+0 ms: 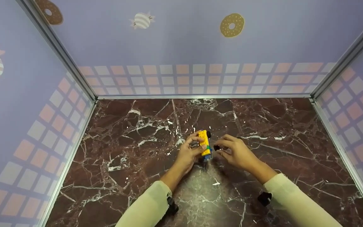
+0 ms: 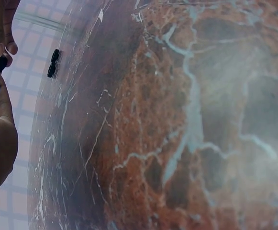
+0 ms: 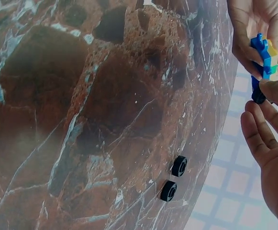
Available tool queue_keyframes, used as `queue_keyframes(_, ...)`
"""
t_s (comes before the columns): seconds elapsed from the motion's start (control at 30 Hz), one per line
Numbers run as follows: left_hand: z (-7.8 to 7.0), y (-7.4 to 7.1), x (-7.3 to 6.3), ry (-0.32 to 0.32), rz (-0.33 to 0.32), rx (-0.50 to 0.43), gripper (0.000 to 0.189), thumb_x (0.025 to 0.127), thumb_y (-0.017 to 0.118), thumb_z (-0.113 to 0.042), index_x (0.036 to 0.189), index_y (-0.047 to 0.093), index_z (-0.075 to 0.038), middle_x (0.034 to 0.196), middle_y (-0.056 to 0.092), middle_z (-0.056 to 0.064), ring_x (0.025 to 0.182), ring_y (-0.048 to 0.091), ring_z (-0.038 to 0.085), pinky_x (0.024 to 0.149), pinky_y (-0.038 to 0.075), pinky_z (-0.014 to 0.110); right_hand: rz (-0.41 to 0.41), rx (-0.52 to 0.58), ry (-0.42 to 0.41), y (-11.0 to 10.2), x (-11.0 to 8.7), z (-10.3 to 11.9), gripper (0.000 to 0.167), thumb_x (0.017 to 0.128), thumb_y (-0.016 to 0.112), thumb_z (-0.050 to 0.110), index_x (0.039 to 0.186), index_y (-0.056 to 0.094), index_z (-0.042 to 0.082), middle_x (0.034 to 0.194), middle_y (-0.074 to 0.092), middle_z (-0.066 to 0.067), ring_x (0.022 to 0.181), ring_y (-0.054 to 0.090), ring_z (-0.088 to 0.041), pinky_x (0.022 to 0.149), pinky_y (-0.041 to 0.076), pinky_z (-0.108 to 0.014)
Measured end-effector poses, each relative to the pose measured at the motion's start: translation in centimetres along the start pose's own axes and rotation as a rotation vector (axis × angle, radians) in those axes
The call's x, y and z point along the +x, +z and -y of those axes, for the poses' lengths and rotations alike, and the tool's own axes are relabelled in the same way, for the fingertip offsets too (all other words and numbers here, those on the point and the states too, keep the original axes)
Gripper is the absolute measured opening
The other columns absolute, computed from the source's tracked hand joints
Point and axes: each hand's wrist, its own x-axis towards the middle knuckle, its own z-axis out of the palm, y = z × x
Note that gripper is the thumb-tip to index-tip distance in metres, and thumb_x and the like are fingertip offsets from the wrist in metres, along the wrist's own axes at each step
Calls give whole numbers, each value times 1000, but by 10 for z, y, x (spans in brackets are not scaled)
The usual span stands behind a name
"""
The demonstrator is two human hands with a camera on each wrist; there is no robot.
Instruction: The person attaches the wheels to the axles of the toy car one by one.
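A small toy car of building bricks (image 1: 204, 143), yellow on top with a green piece and a blue base, is in my left hand (image 1: 186, 154). The left thumb and fingers grip it along its sides, off the tabletop. One black wheel (image 1: 209, 134) shows at its far right end. Close to the car's right side, my right hand (image 1: 237, 154) pinches another black wheel (image 1: 216, 147) between thumb and fingertips. In the right wrist view this wheel (image 3: 259, 96) overlaps the end of the blue base (image 3: 267, 60).
Two loose black wheels (image 3: 174, 178) stand side by side on the dark red marbled tabletop (image 1: 137, 164), below the hands. Patterned lilac panels (image 1: 184, 47) with metal edging border the table at the back and both sides.
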Motion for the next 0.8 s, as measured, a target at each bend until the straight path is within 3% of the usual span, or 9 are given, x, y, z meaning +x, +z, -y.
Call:
queue_keyframes(0.2, 1, 0, 0, 8, 4, 4, 18, 98, 73, 10, 112, 68, 2, 177, 34, 17, 113, 72, 23, 89, 71, 31, 8, 59, -4, 2, 2, 5, 27, 94, 85, -1, 120, 80, 0, 114, 74, -14, 97, 79, -30, 82, 72, -48)
queue_keyframes(0.43, -1, 2, -1, 15, 13, 15, 17, 99, 72, 11, 114, 68, 3, 175, 36, 17, 109, 72, 21, 86, 69, 26, -6, 64, -31, 2, 3, 7, 28, 92, 86, -4, 119, 79, -3, 116, 76, -14, 94, 79, -26, 82, 72, -40)
queue_keyframes(0.8, -1, 2, -1, 36, -6, 41, 19, 98, 74, 10, 116, 67, 8, 174, 39, 18, 111, 72, 24, 87, 69, 25, -13, 50, -59, 3, 3, 7, 27, 92, 87, -1, 118, 79, -1, 115, 75, -12, 95, 78, -24, 82, 71, -37)
